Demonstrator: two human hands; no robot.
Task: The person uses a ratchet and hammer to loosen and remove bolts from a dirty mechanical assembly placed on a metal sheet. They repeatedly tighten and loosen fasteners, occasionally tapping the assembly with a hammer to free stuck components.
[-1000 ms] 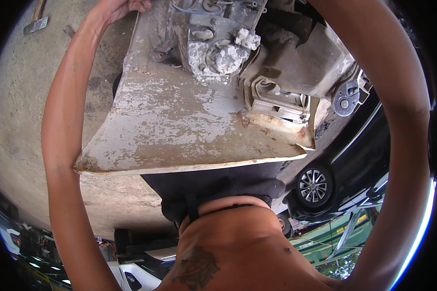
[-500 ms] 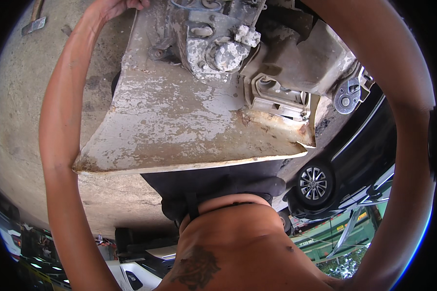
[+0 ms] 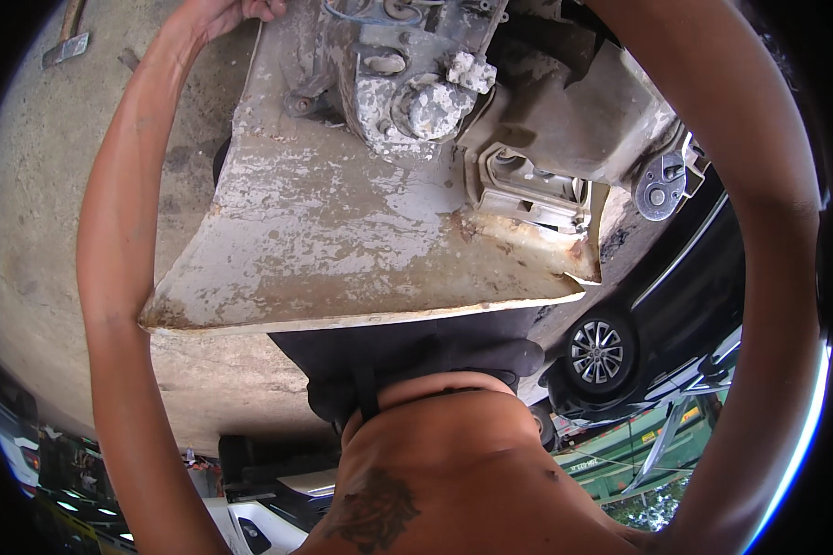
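Note:
My left hand [image 3: 239, 11] shows only in part at the top edge, beside the upper left side of a worn, scraped metal panel [image 3: 296, 240]. Its visible fingers curl closed; whatever they hold is hidden. The right arm [image 3: 713, 102] reaches out past the top of the picture, so my right hand is out of sight. On the panel stands a dirty cast-metal engine part [image 3: 407, 92] crusted with grey and white, a thin blue wire looped over its top. To its right lies a beige plastic housing [image 3: 532, 190].
A ratchet wrench [image 3: 659, 190] rests at the panel's right side. A hammer [image 3: 67, 46] lies on the concrete floor [image 3: 32, 203] at far left. The panel's front edge is bent and rusty near my waist. A dark car [image 3: 685, 305] stands to the right.
The right arm has shifted slightly left. My left arm has moved a touch to the right, and its hand remains at the top edge. The parts on the panel look unmoved.

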